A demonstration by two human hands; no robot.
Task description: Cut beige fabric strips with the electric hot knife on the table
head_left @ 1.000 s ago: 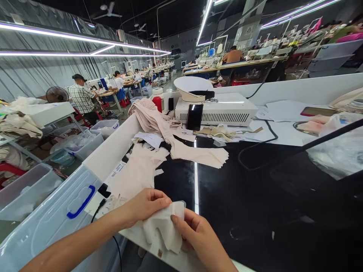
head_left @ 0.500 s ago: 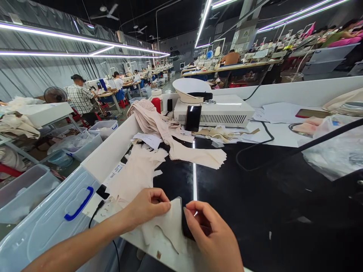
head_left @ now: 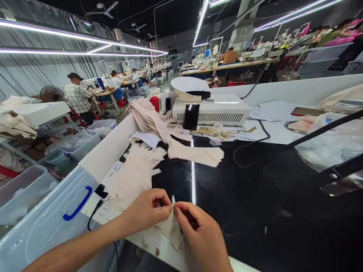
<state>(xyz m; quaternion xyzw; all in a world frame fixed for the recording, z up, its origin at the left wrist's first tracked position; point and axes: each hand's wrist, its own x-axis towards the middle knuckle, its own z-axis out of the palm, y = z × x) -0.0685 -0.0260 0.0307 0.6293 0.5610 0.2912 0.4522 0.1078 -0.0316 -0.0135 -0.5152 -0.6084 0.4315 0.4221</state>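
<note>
My left hand [head_left: 146, 211] and my right hand [head_left: 200, 234] meet at the near edge of the black table [head_left: 255, 196], both pinching one small cream fabric piece [head_left: 171, 226] at its top corner. The piece hangs down between the fingers. Just beyond my left hand lies a loose pile of cut cream fabric pieces [head_left: 133, 175]. Farther back a long stack of beige fabric strips [head_left: 167, 136] drapes across the table.
A white machine box [head_left: 221, 109] with a black phone [head_left: 191, 116] leaning on it stands at the back. A clear plastic bin with a blue handle [head_left: 56, 219] sits at my left. Black cables and a black bar [head_left: 320, 132] cross at right. Other workers sit at distant tables.
My hands have drawn together. The fabric piece, spread flat a second ago, is now bunched and pinched at one corner between both hands.
</note>
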